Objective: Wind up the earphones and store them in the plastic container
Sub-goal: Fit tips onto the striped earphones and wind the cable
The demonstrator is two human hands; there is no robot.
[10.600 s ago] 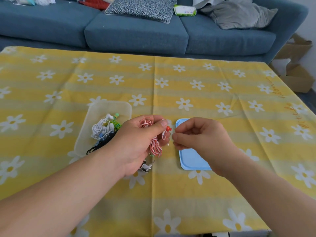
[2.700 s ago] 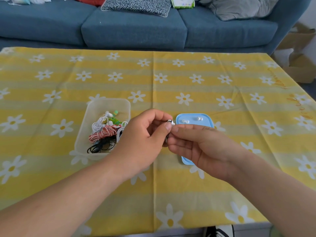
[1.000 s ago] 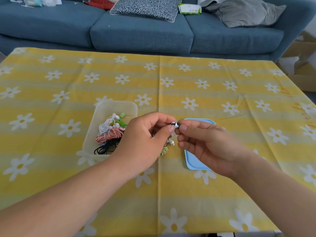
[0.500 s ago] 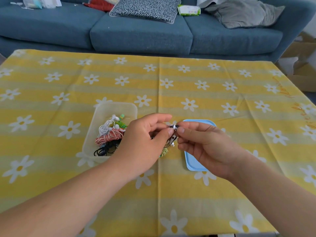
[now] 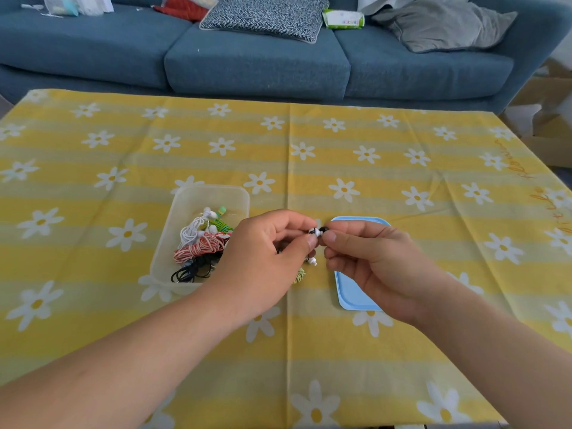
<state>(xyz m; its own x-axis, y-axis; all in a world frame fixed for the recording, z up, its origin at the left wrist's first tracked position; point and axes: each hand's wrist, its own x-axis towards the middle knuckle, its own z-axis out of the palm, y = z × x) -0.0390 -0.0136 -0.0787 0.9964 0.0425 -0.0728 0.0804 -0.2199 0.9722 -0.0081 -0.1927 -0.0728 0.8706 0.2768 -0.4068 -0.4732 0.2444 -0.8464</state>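
Left hand and right hand pinch a small black-and-white earbud above the tabletop; its cord mostly hidden behind fingers. Plastic container sits left, partly blocked.

Head-worn camera looks forward-down, close over hands.

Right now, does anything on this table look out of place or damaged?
Nothing looks spilled or damaged. The plastic container is open; its blue lid lies flat on the tablecloth beside it. The earphones pinched between the left hand and right hand trail greenish cord below, not yet stored.
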